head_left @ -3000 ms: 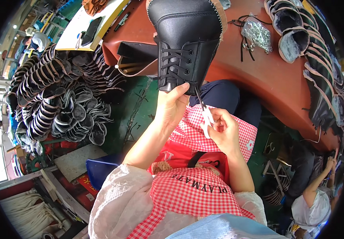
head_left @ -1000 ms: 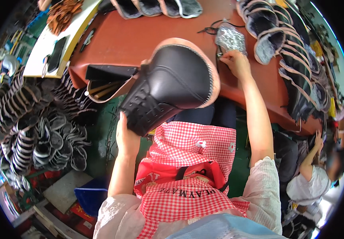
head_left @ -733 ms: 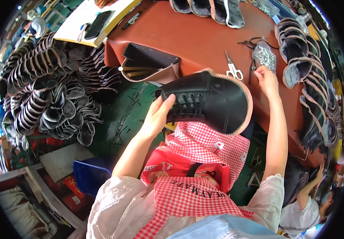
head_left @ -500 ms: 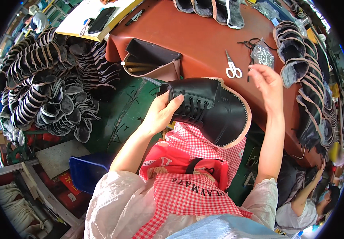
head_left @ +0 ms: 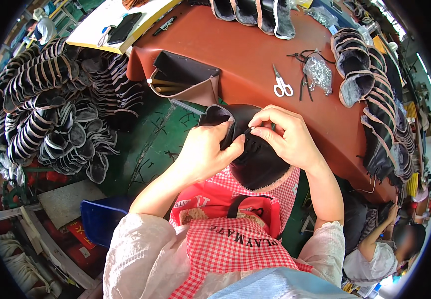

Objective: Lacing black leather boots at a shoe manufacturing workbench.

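Just two hands [head_left: 210, 152] [head_left: 285, 137], one boot upper [head_left: 260, 162].

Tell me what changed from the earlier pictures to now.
The right hand came back from the table by the bag of small metal parts and now pinches the laces on the black shoe upper. The small tool it held three seconds ago is gone, and white-handled scissors lie on the brown table. The left hand kept hold of the upper, which came down to the lap.

left hand [head_left: 206, 152] + right hand [head_left: 285, 135] | grip black boot upper [head_left: 258, 159] | apparently at laces
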Tool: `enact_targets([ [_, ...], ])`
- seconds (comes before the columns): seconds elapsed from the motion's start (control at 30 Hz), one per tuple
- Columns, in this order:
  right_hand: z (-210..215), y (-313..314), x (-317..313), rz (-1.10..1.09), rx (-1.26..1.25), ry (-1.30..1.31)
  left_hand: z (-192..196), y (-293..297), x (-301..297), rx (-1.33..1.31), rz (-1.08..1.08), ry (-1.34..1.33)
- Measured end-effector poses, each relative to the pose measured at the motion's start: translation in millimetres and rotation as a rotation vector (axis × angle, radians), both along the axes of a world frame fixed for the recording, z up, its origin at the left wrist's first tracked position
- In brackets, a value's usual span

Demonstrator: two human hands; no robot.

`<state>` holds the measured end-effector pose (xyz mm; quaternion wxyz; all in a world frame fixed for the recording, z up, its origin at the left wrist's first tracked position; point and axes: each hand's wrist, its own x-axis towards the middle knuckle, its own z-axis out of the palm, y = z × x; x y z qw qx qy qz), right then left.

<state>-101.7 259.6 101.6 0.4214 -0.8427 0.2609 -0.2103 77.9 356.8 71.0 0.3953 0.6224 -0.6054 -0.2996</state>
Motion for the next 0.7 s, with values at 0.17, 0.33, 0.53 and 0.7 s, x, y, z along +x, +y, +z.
enact_targets([
  [0.17, 3.7, -0.7, -1.2, 0.051, -0.090, 0.002, 9.5, 1.3, -2.6, 0.039, -0.029, -0.058],
  [0.33, 7.4, -0.4, -3.7, 0.033, -0.087, -0.007, 6.3, 0.7, -3.8, 0.000, -0.013, -0.114],
  [0.53, 8.3, 0.9, -1.9, 0.062, -0.200, 0.040, 6.8, 1.0, -5.8, -0.075, -0.019, -0.144],
  [0.7, 7.3, 0.6, -1.3, 0.117, -0.217, 0.046, 6.2, 1.0, -6.5, -0.038, -0.026, -0.152],
])
